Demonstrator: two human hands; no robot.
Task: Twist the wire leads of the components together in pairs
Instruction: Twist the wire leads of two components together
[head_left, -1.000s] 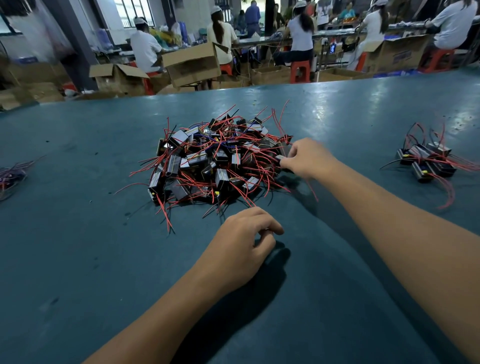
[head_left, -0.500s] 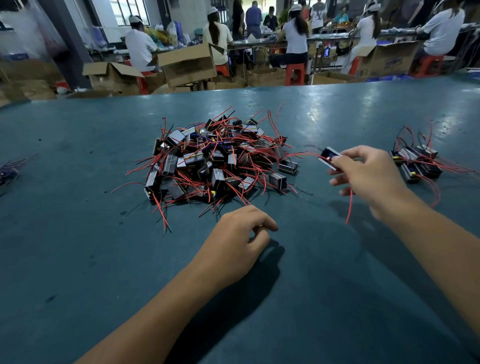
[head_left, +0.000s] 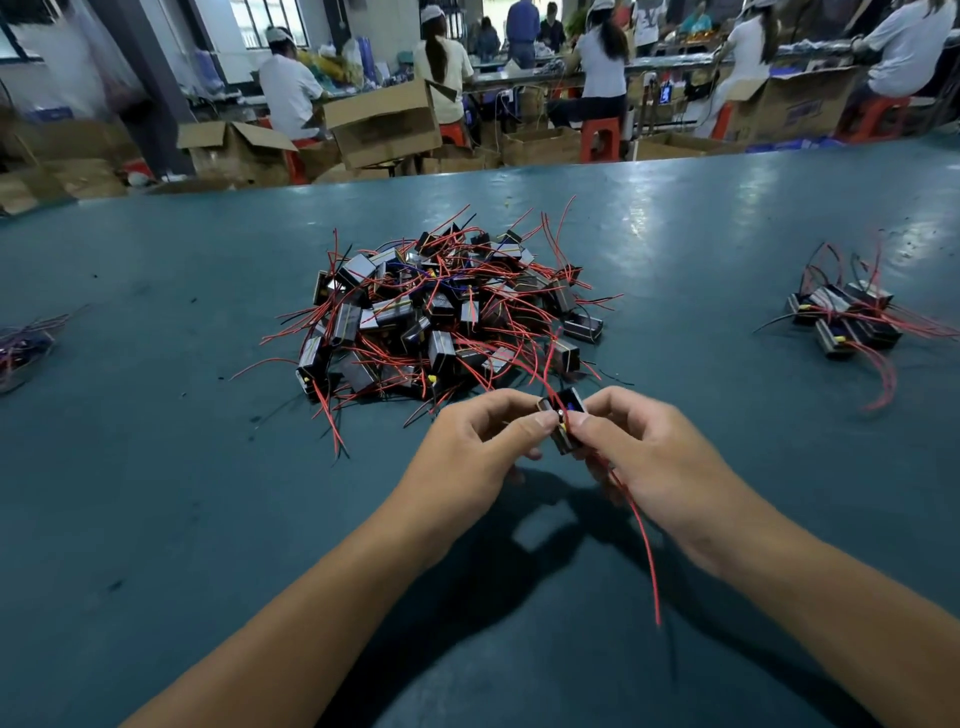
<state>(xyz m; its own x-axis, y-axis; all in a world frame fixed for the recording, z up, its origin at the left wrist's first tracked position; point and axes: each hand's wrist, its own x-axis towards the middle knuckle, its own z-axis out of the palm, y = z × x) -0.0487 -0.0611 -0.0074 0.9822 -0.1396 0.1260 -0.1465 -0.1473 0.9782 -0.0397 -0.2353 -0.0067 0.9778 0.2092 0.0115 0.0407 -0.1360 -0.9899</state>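
A small black box-shaped component (head_left: 564, 421) with red wire leads is held between both hands just in front of the big pile. My left hand (head_left: 467, 457) pinches its left side with thumb and curled fingers. My right hand (head_left: 644, 457) pinches its right side, and one long red lead (head_left: 641, 535) hangs down past my right wrist. Behind them lies the pile of loose components (head_left: 441, 312), black boxes tangled in red and black wires.
A small group of components (head_left: 847, 319) with red leads lies at the right on the blue-green table (head_left: 156, 467). Another small bundle (head_left: 21, 348) sits at the left edge. Cardboard boxes (head_left: 384, 124) and seated workers are beyond the table's far edge.
My right hand took one component from the pile's right side and carried it back to the middle. My left hand rose from the table and took hold of the same component.
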